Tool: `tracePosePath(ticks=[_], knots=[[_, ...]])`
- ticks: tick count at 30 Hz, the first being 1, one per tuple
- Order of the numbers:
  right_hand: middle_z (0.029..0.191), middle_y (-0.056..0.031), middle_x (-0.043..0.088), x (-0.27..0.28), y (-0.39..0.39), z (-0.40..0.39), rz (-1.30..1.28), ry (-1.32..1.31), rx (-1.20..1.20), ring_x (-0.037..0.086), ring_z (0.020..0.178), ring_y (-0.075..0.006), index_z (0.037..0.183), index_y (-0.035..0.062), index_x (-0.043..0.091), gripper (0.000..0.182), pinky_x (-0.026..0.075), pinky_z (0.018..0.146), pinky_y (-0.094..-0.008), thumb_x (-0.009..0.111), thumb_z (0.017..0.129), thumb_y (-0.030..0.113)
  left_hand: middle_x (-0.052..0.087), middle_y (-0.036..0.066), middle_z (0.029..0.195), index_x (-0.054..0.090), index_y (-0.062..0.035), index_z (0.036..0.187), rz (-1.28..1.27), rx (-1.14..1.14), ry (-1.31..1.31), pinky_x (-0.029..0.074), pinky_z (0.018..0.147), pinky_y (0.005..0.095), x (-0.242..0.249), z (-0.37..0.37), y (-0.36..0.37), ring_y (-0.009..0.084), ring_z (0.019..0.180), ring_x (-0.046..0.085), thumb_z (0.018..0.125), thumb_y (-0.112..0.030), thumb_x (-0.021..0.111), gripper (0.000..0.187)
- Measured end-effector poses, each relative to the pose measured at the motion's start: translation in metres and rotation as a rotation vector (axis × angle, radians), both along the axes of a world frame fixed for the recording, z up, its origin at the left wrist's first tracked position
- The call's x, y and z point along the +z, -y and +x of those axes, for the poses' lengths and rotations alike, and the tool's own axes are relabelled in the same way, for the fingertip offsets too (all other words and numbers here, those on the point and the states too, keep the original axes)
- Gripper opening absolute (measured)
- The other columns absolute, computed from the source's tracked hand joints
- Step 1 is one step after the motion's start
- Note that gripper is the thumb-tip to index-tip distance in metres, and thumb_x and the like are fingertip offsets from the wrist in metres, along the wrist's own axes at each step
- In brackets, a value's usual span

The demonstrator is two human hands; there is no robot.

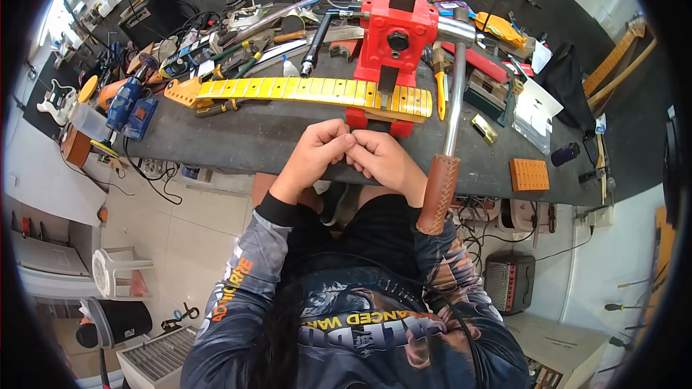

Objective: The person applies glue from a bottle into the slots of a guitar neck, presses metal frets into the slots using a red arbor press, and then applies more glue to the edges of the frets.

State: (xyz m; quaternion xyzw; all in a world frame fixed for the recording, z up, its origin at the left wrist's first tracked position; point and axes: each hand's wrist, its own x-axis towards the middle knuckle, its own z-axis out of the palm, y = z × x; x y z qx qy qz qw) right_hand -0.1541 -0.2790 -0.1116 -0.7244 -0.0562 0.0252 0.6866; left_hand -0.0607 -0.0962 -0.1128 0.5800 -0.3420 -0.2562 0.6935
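Note:
My left hand (316, 156) and my right hand (386, 160) meet just in front of the bench edge. Both are closed, fingertips pinched together and touching. Whatever they hold, if anything, is too small or hidden to name. Just beyond them a guitar neck (288, 89) with a yellow fretted fingerboard lies across the bench, headstock to the left. Its right end rests on the base of a red arbor press (396, 37), under the press's dark ram (388, 79). The press lever, with a brown leather-wrapped handle (437, 194), hangs down beside my right forearm.
Pliers (220, 107) lie by the headstock. A blue power tool (126, 101) stands at left. Right of the press are a brush (440, 79), a small yellowish block (484, 129), a drilled wooden block (529, 174) and a dark cylinder (565, 155). Many tools crowd the back.

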Motion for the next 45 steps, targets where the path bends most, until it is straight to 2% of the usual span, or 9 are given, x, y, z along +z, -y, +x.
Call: tracePosePath(ticks=[9, 11, 18, 21, 23, 24, 36, 38, 45], knots=[[0.083, 0.0018, 0.063, 0.013, -0.003, 0.000, -0.005, -0.055, -0.012, 0.056, 0.070, -0.0055, 0.096, 0.0031, 0.067, 0.032, 0.047, 0.061, -0.0242, 0.060, 0.115, 0.028, 0.054, -0.006, 0.071, 0.061, -0.0076, 0.080, -0.066, -0.090, -0.085, 0.028, 0.057, 0.0248, 0.009, -0.002, -0.003, 0.0013, 0.063, 0.039, 0.113, -0.023, 0.066, 0.037], [0.083, 0.0017, 0.063, 0.015, -0.003, 0.000, -0.018, -0.062, -0.025, 0.056, 0.070, -0.0055, 0.096, 0.0031, 0.067, 0.032, 0.047, 0.061, -0.0241, 0.061, 0.115, 0.028, 0.069, 0.003, 0.083, 0.066, -0.0013, 0.087, -0.047, -0.138, -0.102, 0.054, 0.076, 0.0295, 0.007, 0.004, -0.006, 0.0119, 0.081, 0.068, 0.113, -0.020, 0.066, 0.032], [0.082, 0.0010, 0.065, 0.013, 0.000, 0.002, -0.004, -0.074, -0.023, 0.058, 0.069, -0.0056, 0.096, 0.0029, 0.068, 0.030, 0.047, 0.060, -0.0240, 0.063, 0.113, 0.026, 0.069, 0.003, 0.082, 0.066, -0.0008, 0.087, -0.035, -0.159, -0.122, 0.054, 0.075, 0.0291, 0.006, 0.006, -0.004, 0.0115, 0.080, 0.068, 0.113, -0.020, 0.066, 0.033], [0.079, 0.0009, 0.064, 0.013, 0.007, 0.008, 0.026, -0.097, -0.001, 0.058, 0.064, -0.0056, 0.095, 0.0031, 0.068, 0.027, 0.046, 0.057, -0.0236, 0.064, 0.112, 0.025, 0.057, -0.007, 0.073, 0.066, -0.0070, 0.082, -0.073, -0.114, -0.124, 0.029, 0.057, 0.0240, 0.009, 0.004, 0.001, -0.0001, 0.065, 0.040, 0.112, -0.025, 0.068, 0.035], [0.078, 0.0008, 0.064, 0.012, 0.008, 0.009, 0.054, -0.121, 0.007, 0.058, 0.062, -0.0057, 0.095, 0.0032, 0.069, 0.026, 0.045, 0.056, -0.0233, 0.065, 0.111, 0.024, 0.070, 0.002, 0.082, 0.066, -0.0008, 0.085, -0.049, -0.146, -0.177, 0.054, 0.075, 0.0280, 0.013, 0.007, -0.001, 0.0106, 0.079, 0.068, 0.113, -0.020, 0.066, 0.034], [0.077, 0.0009, 0.064, 0.012, 0.007, 0.008, 0.064, -0.113, 0.005, 0.058, 0.061, -0.0056, 0.095, 0.0034, 0.069, 0.025, 0.044, 0.056, -0.0231, 0.065, 0.110, 0.023, 0.070, 0.002, 0.082, 0.066, -0.0008, 0.085, -0.045, -0.151, -0.178, 0.054, 0.075, 0.0280, 0.014, 0.007, -0.001, 0.0106, 0.079, 0.068, 0.113, -0.020, 0.066, 0.034], [0.078, 0.0012, 0.064, 0.015, 0.006, 0.009, 0.083, -0.162, -0.007, 0.059, 0.064, -0.0053, 0.095, 0.0050, 0.066, 0.025, 0.044, 0.057, -0.0223, 0.064, 0.112, 0.023, 0.052, -0.007, 0.069, 0.063, -0.0079, 0.078, -0.012, -0.096, -0.177, 0.027, 0.056, 0.0252, 0.010, 0.011, 0.004, 0.0011, 0.061, 0.038, 0.112, -0.025, 0.067, 0.038], [0.079, 0.0014, 0.063, 0.015, 0.005, 0.009, 0.085, -0.173, -0.023, 0.059, 0.066, -0.0053, 0.096, 0.0050, 0.065, 0.029, 0.046, 0.059, -0.0224, 0.062, 0.115, 0.027, 0.066, -0.002, 0.079, 0.067, -0.0021, 0.083, 0.000, -0.096, -0.194, 0.045, 0.066, 0.0272, 0.011, 0.013, 0.003, 0.0046, 0.075, 0.056, 0.113, -0.020, 0.067, 0.035], [0.073, -0.0009, 0.056, 0.010, -0.002, 0.004, -0.034, -0.068, -0.068, 0.049, 0.065, -0.0097, 0.093, 0.0025, 0.057, 0.025, 0.043, 0.061, -0.0310, 0.067, 0.110, 0.019, 0.065, -0.002, 0.079, 0.066, 0.0009, 0.083, 0.061, -0.040, -0.114, 0.046, 0.068, 0.0269, 0.008, 0.008, -0.004, 0.0046, 0.078, 0.056, 0.112, -0.018, 0.067, 0.035]])
